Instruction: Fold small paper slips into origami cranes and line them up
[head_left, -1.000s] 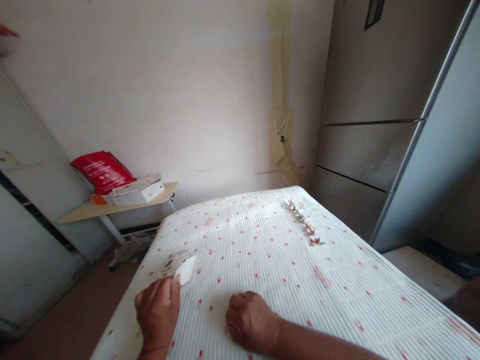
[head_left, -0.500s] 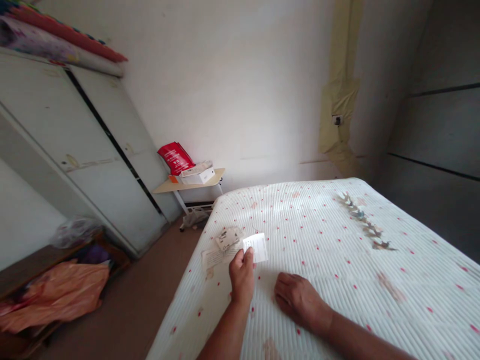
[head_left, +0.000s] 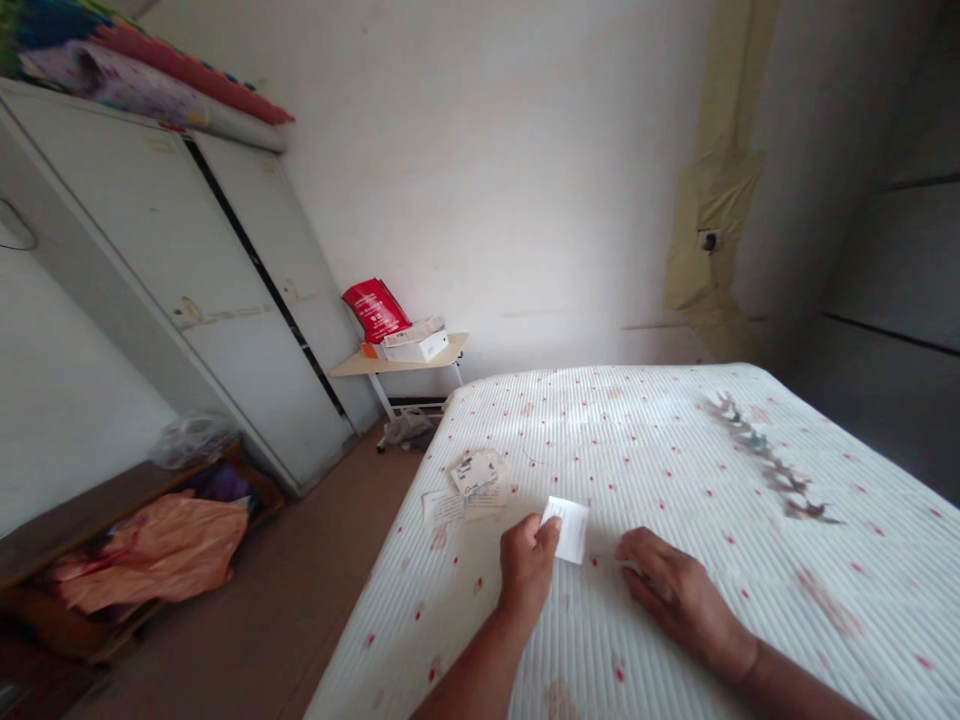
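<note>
My left hand [head_left: 527, 558] pinches a small white paper slip [head_left: 568, 532] between thumb and fingers, holding it by its left edge above the bed. Faint print shows on the slip. To its right, my right hand [head_left: 675, 592] is low over the quilted sheet [head_left: 660, 470], fingers loosely bent and the thumb a little apart from them. Nothing shows in that hand. Left of the slip, several printed papers [head_left: 486, 497] overlap on the bed, with a patterned piece [head_left: 474, 471] on top.
Along the bed's right side lies a row of small leaf-like or bird-like pieces [head_left: 776, 465]. Beyond the bed, a small table [head_left: 360, 363] bears a red bag [head_left: 376, 310] and a white box [head_left: 420, 346]. A grey cabinet [head_left: 247, 330] and low wooden shelf [head_left: 82, 515] stand left.
The view has turned left. My left hand has brought the slip away from the printed papers, rightward and nearer to me. My right hand's fingers have loosened from a tighter curl.
</note>
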